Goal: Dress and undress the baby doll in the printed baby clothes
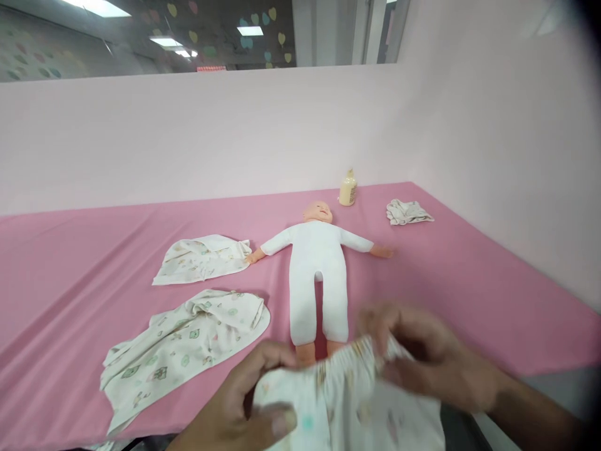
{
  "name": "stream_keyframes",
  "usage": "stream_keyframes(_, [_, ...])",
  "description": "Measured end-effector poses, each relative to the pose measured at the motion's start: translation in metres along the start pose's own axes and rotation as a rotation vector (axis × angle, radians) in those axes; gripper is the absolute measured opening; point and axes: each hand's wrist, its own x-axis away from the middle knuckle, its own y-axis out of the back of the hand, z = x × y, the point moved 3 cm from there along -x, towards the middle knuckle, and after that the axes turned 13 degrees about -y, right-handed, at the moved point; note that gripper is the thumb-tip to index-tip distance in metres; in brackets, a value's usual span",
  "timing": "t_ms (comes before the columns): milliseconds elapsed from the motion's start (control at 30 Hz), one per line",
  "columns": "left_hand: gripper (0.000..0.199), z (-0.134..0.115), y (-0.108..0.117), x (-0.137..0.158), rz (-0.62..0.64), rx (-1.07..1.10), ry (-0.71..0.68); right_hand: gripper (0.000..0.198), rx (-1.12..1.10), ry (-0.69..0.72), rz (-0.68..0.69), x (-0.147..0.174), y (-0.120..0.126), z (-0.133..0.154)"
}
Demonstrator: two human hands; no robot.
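Both of my hands hold a pair of white printed baby pants (347, 401) by the gathered elastic waistband, at the near edge of the bed. My left hand (248, 401) pinches the left end, thumb in front. Slightly smeared by motion, my right hand (422, 357) grips the band on the right. Just beyond the pants a baby doll (318, 263) in a white bodysuit lies on its back, arms spread; the pants and hands hide its feet. Left of the doll lie two printed cloth pieces, a smaller garment (201, 260) by its hand and a larger garment (188, 344) nearer me.
A pink sheet (94, 263) covers the surface. Behind the doll's head stands a pale yellow pump bottle (348, 189). A folded printed cloth (407, 212) lies at the back right. White walls (188, 138) border the back and right, with a window above.
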Motion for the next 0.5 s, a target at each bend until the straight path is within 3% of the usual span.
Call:
stream_keyframes(67, [0.066,0.001,-0.011,-0.014,-0.033,0.132,-0.033,0.008,-0.124,0.070,-0.071,-0.028,-0.005,0.021])
stream_keyframes(200, [0.101,0.007,-0.035,-0.033,0.059,0.315,-0.038,0.014,-0.281,0.210,-0.154,-0.086,-0.022,0.051])
stream_keyframes(300, [0.081,0.004,-0.041,-0.037,-0.010,0.223,0.040,0.019,-0.266,0.229,-0.222,-0.113,-0.032,0.053])
stream_keyframes(400, [0.053,-0.012,-0.035,-0.038,-0.231,0.118,0.145,0.020,-0.072,0.231,-0.329,-0.122,-0.032,0.044])
stream_keyframes(500, [0.048,-0.032,-0.018,-0.037,-0.482,0.030,0.231,0.021,0.203,0.234,-0.431,-0.121,-0.021,0.029])
